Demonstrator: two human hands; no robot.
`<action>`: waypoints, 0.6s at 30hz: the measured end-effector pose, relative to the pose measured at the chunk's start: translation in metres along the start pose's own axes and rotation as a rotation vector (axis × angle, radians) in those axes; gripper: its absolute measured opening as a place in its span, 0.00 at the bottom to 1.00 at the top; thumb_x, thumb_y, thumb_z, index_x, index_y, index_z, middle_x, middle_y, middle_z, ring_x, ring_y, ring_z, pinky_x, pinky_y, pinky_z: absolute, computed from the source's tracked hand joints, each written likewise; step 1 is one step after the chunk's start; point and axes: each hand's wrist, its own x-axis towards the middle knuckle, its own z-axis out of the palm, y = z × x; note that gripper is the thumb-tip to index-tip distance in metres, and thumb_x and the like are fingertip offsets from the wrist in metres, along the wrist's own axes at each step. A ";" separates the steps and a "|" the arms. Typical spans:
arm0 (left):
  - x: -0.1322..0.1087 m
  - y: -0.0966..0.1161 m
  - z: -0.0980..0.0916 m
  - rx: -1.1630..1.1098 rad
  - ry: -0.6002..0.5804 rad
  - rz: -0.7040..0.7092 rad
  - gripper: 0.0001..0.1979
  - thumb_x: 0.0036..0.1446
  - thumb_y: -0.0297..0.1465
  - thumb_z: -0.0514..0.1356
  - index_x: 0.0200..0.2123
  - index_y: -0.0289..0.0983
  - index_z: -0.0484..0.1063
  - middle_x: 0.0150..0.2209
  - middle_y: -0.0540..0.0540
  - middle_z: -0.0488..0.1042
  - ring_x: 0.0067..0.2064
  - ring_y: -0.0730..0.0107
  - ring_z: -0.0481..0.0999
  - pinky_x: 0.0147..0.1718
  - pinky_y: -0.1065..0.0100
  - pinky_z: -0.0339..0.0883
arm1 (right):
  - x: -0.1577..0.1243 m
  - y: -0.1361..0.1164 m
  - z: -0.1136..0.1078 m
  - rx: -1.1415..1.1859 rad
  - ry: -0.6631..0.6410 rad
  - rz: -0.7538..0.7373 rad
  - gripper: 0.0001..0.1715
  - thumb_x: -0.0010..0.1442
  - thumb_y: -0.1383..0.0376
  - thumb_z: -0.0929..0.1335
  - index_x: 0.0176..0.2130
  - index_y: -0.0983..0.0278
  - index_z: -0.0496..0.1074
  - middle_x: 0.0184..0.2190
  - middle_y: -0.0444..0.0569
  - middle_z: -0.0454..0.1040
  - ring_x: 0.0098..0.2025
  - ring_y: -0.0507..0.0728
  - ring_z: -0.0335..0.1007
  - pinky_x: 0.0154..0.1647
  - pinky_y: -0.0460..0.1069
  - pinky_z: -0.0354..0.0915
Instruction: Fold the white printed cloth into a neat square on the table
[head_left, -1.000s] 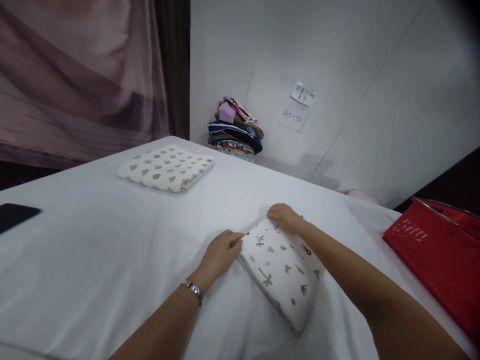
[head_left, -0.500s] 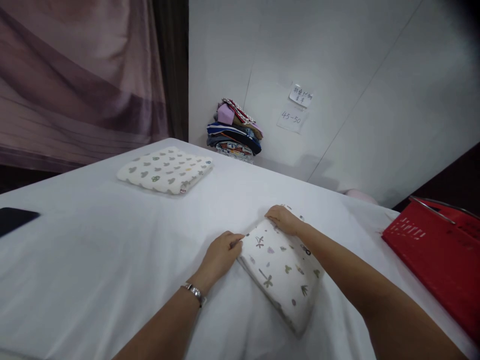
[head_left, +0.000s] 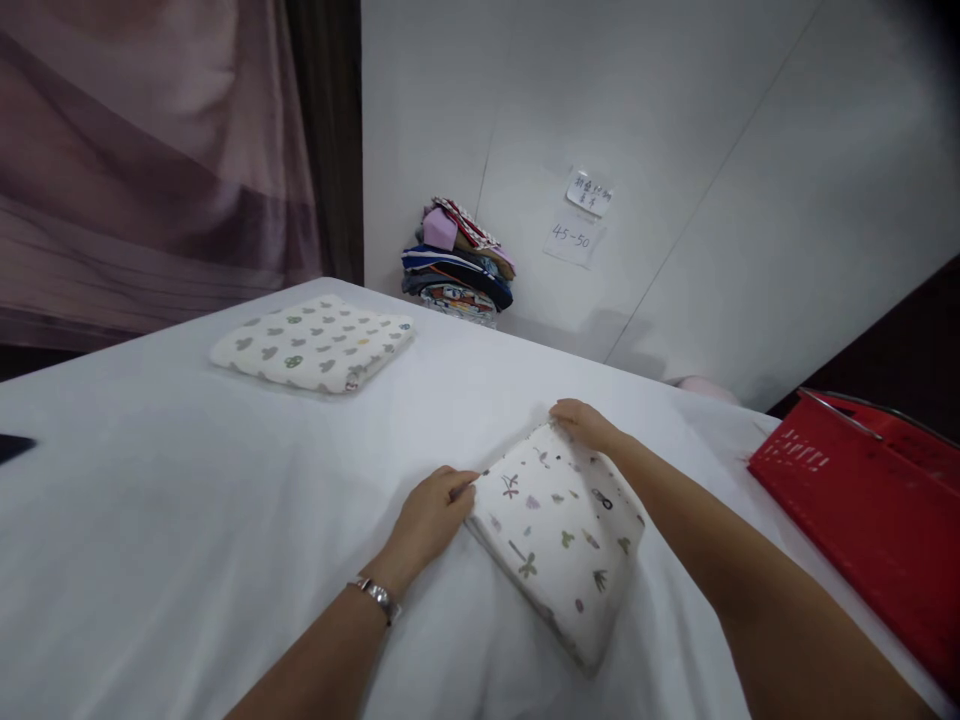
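Note:
In the head view a folded white cloth [head_left: 559,540], printed with small plants and shapes, lies on the white-covered table [head_left: 300,520]. My left hand [head_left: 431,510] pinches its left corner between thumb and fingers. At the far corner, my right hand [head_left: 589,425] grips the cloth's edge; some of its fingers are hidden. Farther off to the left rests a second folded cloth [head_left: 311,345], white with grey and green cloud-like prints, apart from both hands.
A red basket [head_left: 862,500] with metal handles stands at the right edge. Beyond the table, a stack of folded clothes [head_left: 457,265] sits against the wall. Paper notes [head_left: 574,240] hang there. A dark flat object [head_left: 13,446] lies at far left.
My right hand has shifted from on top of the cloth to its far corner, and the fold there now lies flatter. My left hand keeps its corner. The view has turned slightly right.

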 end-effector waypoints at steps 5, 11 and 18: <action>0.000 -0.001 0.000 -0.014 0.006 0.014 0.16 0.55 0.33 0.50 0.43 0.44 0.74 0.34 0.49 0.71 0.34 0.70 0.69 0.35 0.70 0.61 | 0.008 -0.002 -0.002 -0.056 -0.028 -0.088 0.11 0.56 0.71 0.62 0.36 0.62 0.72 0.39 0.50 0.74 0.49 0.58 0.65 0.51 0.55 0.60; 0.000 -0.001 -0.001 -0.018 -0.007 0.019 0.16 0.55 0.34 0.50 0.43 0.45 0.74 0.34 0.50 0.71 0.35 0.70 0.69 0.35 0.70 0.61 | 0.001 -0.003 -0.001 -0.079 0.051 -0.038 0.10 0.58 0.69 0.62 0.35 0.62 0.72 0.39 0.51 0.73 0.48 0.59 0.65 0.50 0.56 0.60; 0.000 0.000 -0.001 -0.011 -0.005 0.011 0.17 0.55 0.34 0.50 0.43 0.45 0.74 0.34 0.50 0.71 0.34 0.71 0.69 0.34 0.70 0.61 | -0.006 -0.005 0.001 -0.095 0.060 -0.056 0.11 0.59 0.69 0.61 0.37 0.63 0.72 0.42 0.51 0.73 0.51 0.60 0.62 0.53 0.57 0.58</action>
